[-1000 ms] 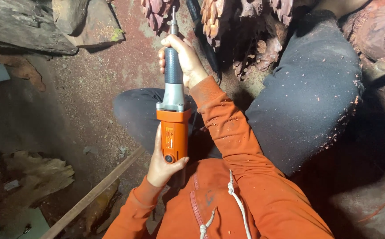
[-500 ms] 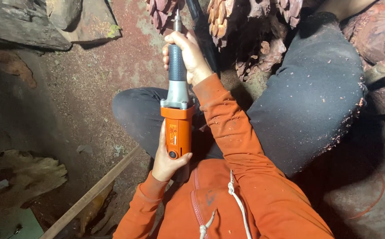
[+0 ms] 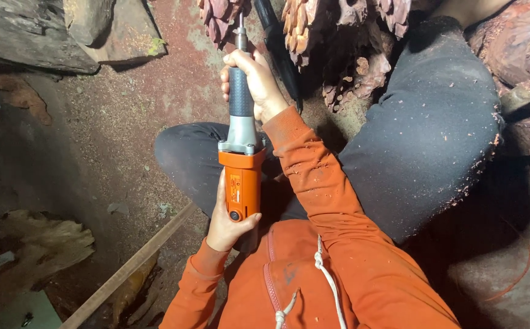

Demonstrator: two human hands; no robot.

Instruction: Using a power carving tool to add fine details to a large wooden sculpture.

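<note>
The orange die grinder (image 3: 241, 159) is held upright at centre frame, its thin bit pushed up into the carved reddish wood (image 3: 313, 36) along the top edge. The right hand (image 3: 254, 82) is wrapped tight around the dark ribbed neck of the tool; the left hand (image 3: 227, 220) is closed around the orange body from below, thumb across its base. Deep scale-like petals are already cut into the wood at upper centre, so much of the shaping looks done, though how much surface is left cannot be judged, since the piece runs out of frame. Pale chips are sprinkled over the orange sleeve (image 3: 313, 176) and the dark trouser legs (image 3: 423, 134), and fine reddish dust is spread across the ground (image 3: 124, 134) at left. The metal collar is seen as smooth and grey, the carving as rough and knobbly. A pale wooden strip (image 3: 132, 265) lies slanted at lower left, rough stone slabs (image 3: 45, 36) at upper left.
</note>
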